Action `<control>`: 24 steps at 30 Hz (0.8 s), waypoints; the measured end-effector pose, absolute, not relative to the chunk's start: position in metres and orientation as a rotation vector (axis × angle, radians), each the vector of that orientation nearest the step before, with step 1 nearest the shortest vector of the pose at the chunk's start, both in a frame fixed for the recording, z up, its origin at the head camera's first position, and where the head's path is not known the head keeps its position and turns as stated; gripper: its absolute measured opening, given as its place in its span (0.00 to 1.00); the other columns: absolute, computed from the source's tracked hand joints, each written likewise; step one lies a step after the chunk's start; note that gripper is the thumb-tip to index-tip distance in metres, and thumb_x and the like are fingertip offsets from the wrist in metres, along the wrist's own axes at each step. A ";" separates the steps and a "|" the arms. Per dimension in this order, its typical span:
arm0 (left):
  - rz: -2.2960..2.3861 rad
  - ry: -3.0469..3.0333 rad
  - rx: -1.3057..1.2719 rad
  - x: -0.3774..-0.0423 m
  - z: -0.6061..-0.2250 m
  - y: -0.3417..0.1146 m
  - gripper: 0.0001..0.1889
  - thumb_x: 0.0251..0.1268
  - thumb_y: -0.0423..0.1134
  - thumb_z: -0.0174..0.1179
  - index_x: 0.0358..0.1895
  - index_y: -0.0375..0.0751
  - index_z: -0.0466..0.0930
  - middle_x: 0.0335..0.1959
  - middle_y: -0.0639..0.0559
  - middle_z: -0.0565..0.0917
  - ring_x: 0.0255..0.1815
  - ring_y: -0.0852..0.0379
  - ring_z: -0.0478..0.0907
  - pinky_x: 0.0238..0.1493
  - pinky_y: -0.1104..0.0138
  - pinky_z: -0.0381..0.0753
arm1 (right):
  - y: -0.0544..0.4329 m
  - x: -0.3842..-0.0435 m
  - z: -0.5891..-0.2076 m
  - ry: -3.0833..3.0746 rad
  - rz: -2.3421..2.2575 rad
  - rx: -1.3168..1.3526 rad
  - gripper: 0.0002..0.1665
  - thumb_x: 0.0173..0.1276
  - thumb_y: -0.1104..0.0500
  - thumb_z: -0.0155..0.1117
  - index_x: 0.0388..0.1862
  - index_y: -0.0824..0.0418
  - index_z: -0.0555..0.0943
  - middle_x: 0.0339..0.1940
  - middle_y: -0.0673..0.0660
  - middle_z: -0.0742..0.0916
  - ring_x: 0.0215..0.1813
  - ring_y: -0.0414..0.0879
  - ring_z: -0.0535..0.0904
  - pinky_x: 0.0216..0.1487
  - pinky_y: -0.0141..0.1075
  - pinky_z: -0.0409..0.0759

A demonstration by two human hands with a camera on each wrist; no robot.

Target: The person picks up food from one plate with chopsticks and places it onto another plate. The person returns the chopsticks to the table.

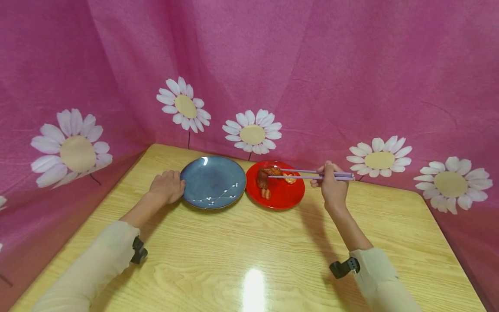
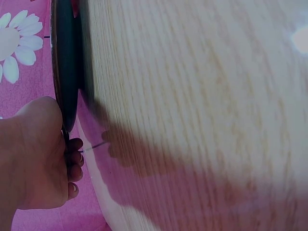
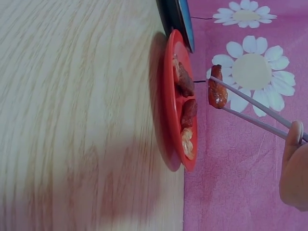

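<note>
In the head view my left hand (image 1: pixel 166 187) is at the left edge of a round blue plate (image 1: pixel 212 180) with a white blossom pattern. The left wrist view shows that hand gripping the plate's rim (image 2: pixel 67 72), fingers curled beneath it. My right hand (image 1: pixel 333 184) holds a pair of purple chopsticks (image 1: pixel 298 177). Between their tips is a glossy brown piece of food (image 3: pixel 218 91), raised above a red plate (image 1: pixel 280 198). Other brown pieces (image 3: pixel 185 83) and a pale orange piece (image 3: pixel 187 143) lie on that red plate.
Both plates stand side by side near the far edge of a light wooden table (image 1: pixel 218 242). A pink curtain (image 1: pixel 249 65) printed with white daisies hangs behind and at the sides. Dark cameras sit on the left sleeve (image 1: pixel 113 242) and right sleeve (image 1: pixel 380 273).
</note>
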State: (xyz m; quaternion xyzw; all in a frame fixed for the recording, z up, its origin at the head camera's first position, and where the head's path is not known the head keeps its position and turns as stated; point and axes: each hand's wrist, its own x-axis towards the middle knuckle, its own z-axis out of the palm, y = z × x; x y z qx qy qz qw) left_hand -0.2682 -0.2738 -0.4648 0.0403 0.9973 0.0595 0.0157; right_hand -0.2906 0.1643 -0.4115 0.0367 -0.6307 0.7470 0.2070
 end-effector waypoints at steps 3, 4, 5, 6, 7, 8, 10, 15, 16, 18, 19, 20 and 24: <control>0.184 3.098 0.125 -0.269 -0.465 -0.274 0.21 0.78 0.42 0.39 0.51 0.21 0.68 0.49 0.31 0.74 0.55 0.35 0.71 0.53 0.46 0.70 | 0.166 -0.290 -0.413 -1.753 2.089 0.097 0.23 0.80 0.59 0.49 0.29 0.77 0.75 0.17 0.53 0.82 0.15 0.40 0.80 0.19 0.31 0.79; 0.186 3.096 0.123 -0.269 -0.466 -0.274 0.21 0.78 0.42 0.39 0.51 0.21 0.68 0.49 0.31 0.74 0.55 0.35 0.70 0.53 0.46 0.69 | 0.167 -0.290 -0.413 -1.753 2.092 0.091 0.23 0.80 0.59 0.49 0.30 0.78 0.75 0.17 0.53 0.82 0.15 0.40 0.80 0.19 0.31 0.79; 0.184 3.094 0.122 -0.269 -0.466 -0.274 0.22 0.78 0.42 0.39 0.52 0.21 0.68 0.49 0.31 0.74 0.56 0.34 0.70 0.53 0.46 0.69 | 0.168 -0.290 -0.414 -1.760 2.087 0.086 0.24 0.80 0.59 0.49 0.31 0.79 0.75 0.17 0.53 0.82 0.15 0.40 0.80 0.19 0.31 0.80; 0.185 3.091 0.120 -0.269 -0.466 -0.275 0.22 0.79 0.42 0.39 0.52 0.21 0.68 0.49 0.31 0.74 0.56 0.34 0.70 0.54 0.46 0.69 | 0.168 -0.290 -0.414 -1.765 2.083 0.085 0.24 0.80 0.59 0.49 0.32 0.80 0.74 0.17 0.53 0.82 0.15 0.40 0.80 0.19 0.31 0.80; 0.184 3.092 0.118 -0.269 -0.467 -0.275 0.22 0.79 0.42 0.39 0.52 0.21 0.68 0.50 0.31 0.74 0.56 0.35 0.70 0.54 0.46 0.69 | 0.169 -0.290 -0.415 -1.772 2.077 0.082 0.25 0.80 0.58 0.49 0.32 0.82 0.74 0.17 0.53 0.82 0.15 0.40 0.80 0.19 0.31 0.80; 0.181 3.091 0.117 -0.269 -0.467 -0.275 0.22 0.79 0.42 0.39 0.52 0.21 0.68 0.49 0.31 0.74 0.55 0.35 0.70 0.53 0.46 0.69 | 0.169 -0.290 -0.415 -1.780 2.069 0.082 0.25 0.80 0.58 0.49 0.33 0.83 0.73 0.17 0.52 0.82 0.15 0.40 0.80 0.19 0.31 0.80; 0.175 3.092 0.117 -0.269 -0.467 -0.275 0.22 0.79 0.42 0.39 0.52 0.21 0.68 0.48 0.31 0.74 0.54 0.35 0.70 0.53 0.46 0.69 | 0.170 -0.289 -0.415 -1.789 2.059 0.084 0.26 0.80 0.58 0.50 0.34 0.85 0.72 0.17 0.52 0.82 0.15 0.39 0.80 0.19 0.31 0.80; 0.157 3.105 0.127 -0.269 -0.466 -0.275 0.22 0.79 0.42 0.39 0.51 0.20 0.68 0.46 0.31 0.74 0.53 0.35 0.71 0.52 0.45 0.70 | 0.173 -0.286 -0.416 -1.804 2.044 0.094 0.26 0.80 0.58 0.50 0.33 0.84 0.72 0.18 0.52 0.82 0.15 0.39 0.79 0.19 0.31 0.79; 0.159 3.107 0.131 -0.269 -0.465 -0.275 0.22 0.79 0.42 0.39 0.52 0.20 0.68 0.47 0.31 0.74 0.54 0.34 0.71 0.52 0.45 0.70 | 0.173 -0.286 -0.416 -1.808 2.041 0.092 0.26 0.80 0.58 0.50 0.33 0.84 0.72 0.18 0.52 0.82 0.15 0.39 0.79 0.18 0.31 0.79; 0.164 3.109 0.138 -0.269 -0.465 -0.275 0.22 0.79 0.42 0.39 0.52 0.20 0.68 0.47 0.31 0.74 0.54 0.34 0.71 0.52 0.45 0.70 | 0.174 -0.286 -0.417 -1.815 2.039 0.089 0.26 0.80 0.58 0.49 0.33 0.85 0.72 0.18 0.52 0.83 0.15 0.39 0.79 0.18 0.31 0.79; 0.166 3.108 0.141 -0.268 -0.465 -0.275 0.22 0.79 0.42 0.39 0.52 0.20 0.68 0.47 0.31 0.74 0.55 0.34 0.71 0.53 0.45 0.70 | 0.174 -0.285 -0.417 -1.820 2.035 0.088 0.26 0.80 0.58 0.49 0.34 0.85 0.72 0.18 0.52 0.83 0.15 0.39 0.79 0.18 0.31 0.79; 0.171 3.108 0.143 -0.268 -0.465 -0.275 0.22 0.79 0.42 0.39 0.52 0.20 0.68 0.48 0.30 0.74 0.55 0.34 0.70 0.53 0.45 0.70 | 0.175 -0.284 -0.418 -1.826 2.032 0.084 0.27 0.80 0.58 0.49 0.35 0.86 0.72 0.18 0.52 0.83 0.15 0.39 0.79 0.18 0.31 0.79; 0.184 3.103 0.147 -0.267 -0.464 -0.275 0.21 0.79 0.42 0.39 0.52 0.21 0.68 0.48 0.31 0.74 0.55 0.34 0.70 0.53 0.45 0.70 | 0.177 -0.282 -0.420 -1.841 2.019 0.073 0.26 0.80 0.58 0.49 0.35 0.85 0.72 0.20 0.53 0.83 0.15 0.38 0.79 0.18 0.31 0.79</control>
